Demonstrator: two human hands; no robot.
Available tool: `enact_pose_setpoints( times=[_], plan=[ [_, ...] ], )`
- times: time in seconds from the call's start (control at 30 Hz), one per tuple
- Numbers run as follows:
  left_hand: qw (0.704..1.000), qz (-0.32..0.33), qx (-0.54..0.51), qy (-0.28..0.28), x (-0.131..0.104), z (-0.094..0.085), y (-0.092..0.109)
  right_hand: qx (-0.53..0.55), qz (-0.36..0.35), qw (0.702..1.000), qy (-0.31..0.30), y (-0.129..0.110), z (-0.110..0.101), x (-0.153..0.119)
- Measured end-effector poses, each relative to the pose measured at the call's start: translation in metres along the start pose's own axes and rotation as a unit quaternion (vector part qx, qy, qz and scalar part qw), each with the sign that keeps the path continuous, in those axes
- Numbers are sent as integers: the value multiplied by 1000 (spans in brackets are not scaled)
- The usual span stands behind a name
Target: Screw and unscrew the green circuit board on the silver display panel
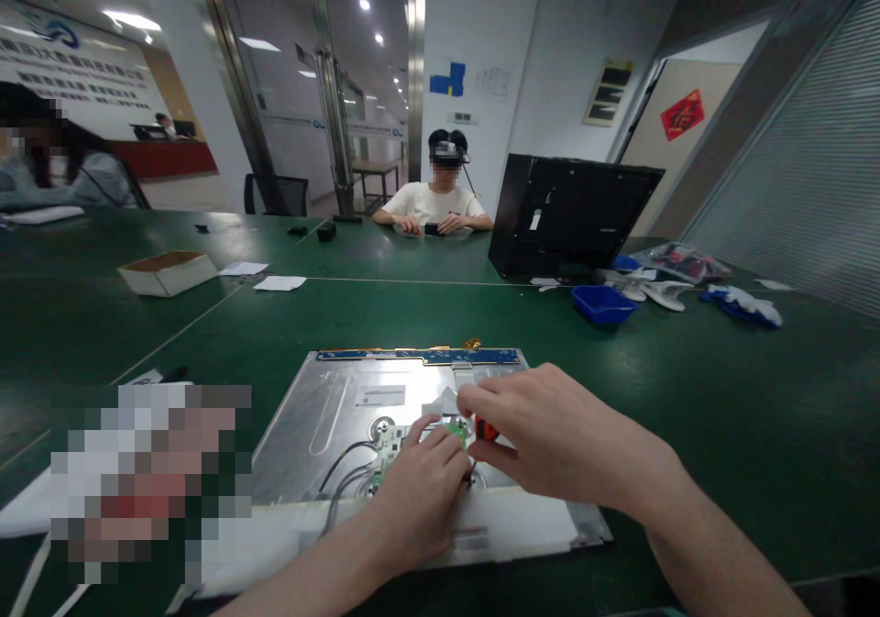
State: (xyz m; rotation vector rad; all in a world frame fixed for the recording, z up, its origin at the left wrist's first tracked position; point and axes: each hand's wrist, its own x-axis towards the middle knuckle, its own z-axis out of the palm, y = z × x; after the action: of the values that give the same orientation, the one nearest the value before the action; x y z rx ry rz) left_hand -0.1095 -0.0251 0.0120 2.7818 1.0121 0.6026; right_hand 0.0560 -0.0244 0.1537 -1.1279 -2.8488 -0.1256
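My right hand (533, 424) is closed round a screwdriver (487, 428) with a red and black handle. Its tip is largely hidden by my hands, low over a circuit board (391, 443). Bent over that green board is my left hand (430, 470), its thumb and forefinger close together beside the screwdriver; what they pinch is hidden. Underneath lies a flat metal display panel (289, 434), back side up, with a blue circuit strip (412, 356) along its far edge. Dark cables (336, 484) run from the board's left side toward the near edge.
Beyond the panel on the green table (385, 314) stand a black monitor (570, 214), a blue tray (605, 305) and gloves (742, 305). An open box (169, 273) and papers (280, 283) lie left. One person (440, 204) sits opposite, another (61, 168) at far left.
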Motion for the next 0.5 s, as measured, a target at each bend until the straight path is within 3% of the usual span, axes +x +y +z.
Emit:
enact_pose_setpoints(
  times=[0.13,0.33,0.5],
  plan=[
    [1000,-1,-4,6,0,1,0,-6,14,1000,2,1,0,0],
    [1000,0,-11,4,0,-1,1,23,-28,999,-9,5,-1,-5],
    [1000,0,-13,15,0,0,1,-2,3,1000,-2,2,1,-1]
  ],
)
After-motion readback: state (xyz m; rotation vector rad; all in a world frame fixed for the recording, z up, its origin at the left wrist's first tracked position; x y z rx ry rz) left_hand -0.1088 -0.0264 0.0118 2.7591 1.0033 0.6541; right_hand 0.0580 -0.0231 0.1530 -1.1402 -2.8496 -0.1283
